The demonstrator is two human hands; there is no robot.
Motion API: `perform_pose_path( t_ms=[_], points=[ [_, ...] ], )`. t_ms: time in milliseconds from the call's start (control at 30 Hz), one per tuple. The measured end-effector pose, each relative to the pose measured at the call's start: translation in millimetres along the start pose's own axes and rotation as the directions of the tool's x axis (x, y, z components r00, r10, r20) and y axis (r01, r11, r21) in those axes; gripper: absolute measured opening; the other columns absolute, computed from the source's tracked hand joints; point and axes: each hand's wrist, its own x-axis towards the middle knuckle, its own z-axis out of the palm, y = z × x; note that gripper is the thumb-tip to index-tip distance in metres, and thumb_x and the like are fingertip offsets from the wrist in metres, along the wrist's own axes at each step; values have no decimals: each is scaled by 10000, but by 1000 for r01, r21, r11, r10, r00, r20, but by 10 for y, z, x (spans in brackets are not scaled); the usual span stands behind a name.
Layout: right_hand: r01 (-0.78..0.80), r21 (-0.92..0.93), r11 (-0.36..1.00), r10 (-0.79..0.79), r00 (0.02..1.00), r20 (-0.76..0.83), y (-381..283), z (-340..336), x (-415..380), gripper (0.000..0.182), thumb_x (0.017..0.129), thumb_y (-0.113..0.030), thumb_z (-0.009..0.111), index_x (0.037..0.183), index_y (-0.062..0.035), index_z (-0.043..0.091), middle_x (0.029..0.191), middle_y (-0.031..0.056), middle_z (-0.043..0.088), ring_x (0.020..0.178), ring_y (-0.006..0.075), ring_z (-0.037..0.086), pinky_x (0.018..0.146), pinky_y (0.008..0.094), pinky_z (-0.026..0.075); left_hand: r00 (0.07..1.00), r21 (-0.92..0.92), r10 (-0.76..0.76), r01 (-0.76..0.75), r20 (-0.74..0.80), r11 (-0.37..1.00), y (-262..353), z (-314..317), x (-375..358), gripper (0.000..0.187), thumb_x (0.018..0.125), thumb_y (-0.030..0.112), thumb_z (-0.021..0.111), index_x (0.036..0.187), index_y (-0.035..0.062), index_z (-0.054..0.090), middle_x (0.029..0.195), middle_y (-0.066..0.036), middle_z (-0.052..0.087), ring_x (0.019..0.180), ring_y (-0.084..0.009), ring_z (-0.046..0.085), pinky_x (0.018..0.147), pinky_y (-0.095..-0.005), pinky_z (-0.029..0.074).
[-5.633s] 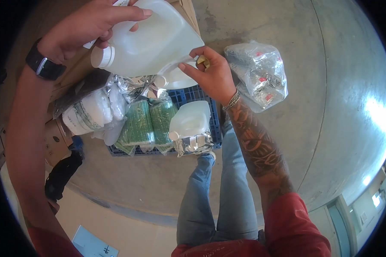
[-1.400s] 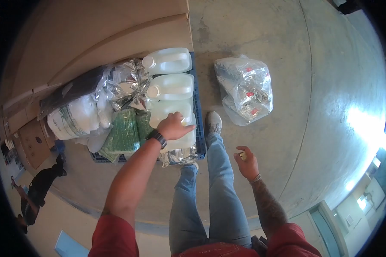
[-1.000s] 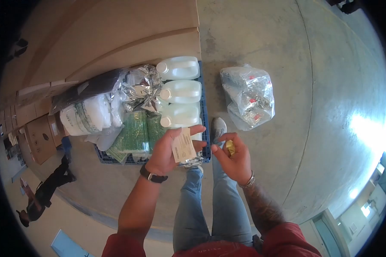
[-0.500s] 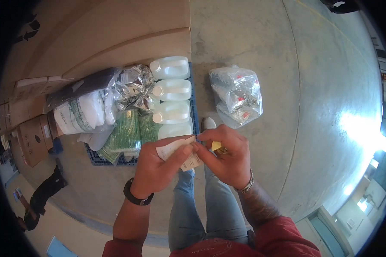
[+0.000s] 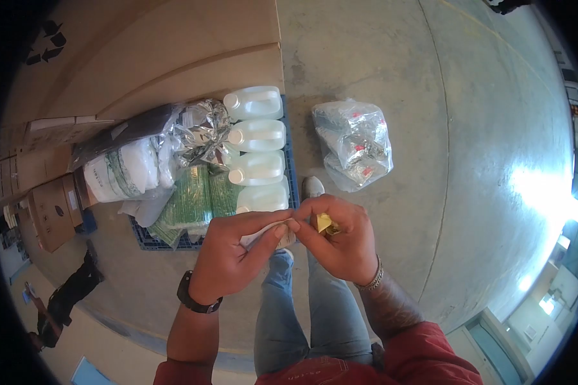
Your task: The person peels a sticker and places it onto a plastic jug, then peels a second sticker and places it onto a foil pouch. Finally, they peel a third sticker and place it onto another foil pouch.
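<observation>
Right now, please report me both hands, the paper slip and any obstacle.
Left hand pinching paper slip. Right hand at slip's far end, crumpled yellow wad in its grip. Slip partly covered; no obstacle seen.

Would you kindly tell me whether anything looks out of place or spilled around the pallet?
The clear bag sits by itself on the floor, apart from the pallet, where the jugs line up in a neat row; that may be deliberate. I see no spill.

A gray concrete floor [image 5: 408,234], crossed by a dark seam [image 5: 449,122], catches white glare [image 5: 546,194] at right; a doorway [image 5: 492,346] stands near right.
</observation>
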Motion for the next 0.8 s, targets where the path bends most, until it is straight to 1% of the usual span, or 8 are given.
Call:
perform_pose_path(
  t_ms=[67,200,267,300,367,467,567,800],
  points=[
    [134,-94,986,-133,991,19,12,-22,11,133,855,-91,754,963,-61,683,794,97,665,674,254,650,618,332,503,998,52,36,-34,-42,998,-6,6,-7,212,940,45,671,1136,-18,721,940,-110,759,797,-71,654,699,-236,521],
    [206,-168,964,-206,978,18,-47,-81,2,155,821,-64,772,935,-69,668,811,88,662,664,258,642,620,341,505,990,105,115,-106,-83,989,43,-1,-20,190,905,13,692,1089,-5,738,968,-135,763,821,-137,716,722,-257,547],
    [417,-267,869,-447,892,-62,-62,-90,17,249,721,18,827,868,-68,644,798,63,672,672,194,659,607,312,508,962,233,272,-256,-39,938,77,-24,-21,223,869,2,728,1089,34,751,986,-137,761,871,-211,755,740,-289,583],
    [416,-268,869,-447,893,-62,-67,-93,4,249,721,18,827,868,-68,644,798,63,672,672,194,659,607,312,508,961,231,272,-256,-39,938,105,-28,-25,223,869,2,728,1089,34,751,986,-137,761,871,-211,755,740,-289,583],
    [511,-345,787,-563,824,-65,-82,-92,-22,343,668,40,849,844,-94,586,835,61,683,675,185,671,576,300,518,962,241,272,-257,-30,936,167,-42,-35,218,828,-61,717,1032,8,754,968,-149,761,866,-233,753,763,-289,577],
    [556,-332,762,-594,804,-15,-142,-110,-3,396,658,43,848,825,-114,526,844,63,689,681,172,685,544,280,521,965,253,261,-250,-11,935,220,-68,-46,218,822,-78,712,1015,12,758,961,-146,762,869,-230,755,763,-290,581],
    [576,-318,753,-601,799,24,-172,-127,11,408,659,47,842,816,-121,504,855,66,696,687,171,697,535,273,525,966,264,257,-248,3,932,230,-100,-48,231,811,7,779,1035,62,760,962,-127,758,864,-249,755,726,-306,594],
    [598,-273,754,-612,790,40,-204,-102,60,416,659,55,830,809,-121,484,864,68,697,685,169,698,532,268,526,963,291,267,-263,26,920,283,-172,-60,249,786,5,792,1025,68,760,951,-122,756,856,-255,754,715,-309,592]
  ],
)
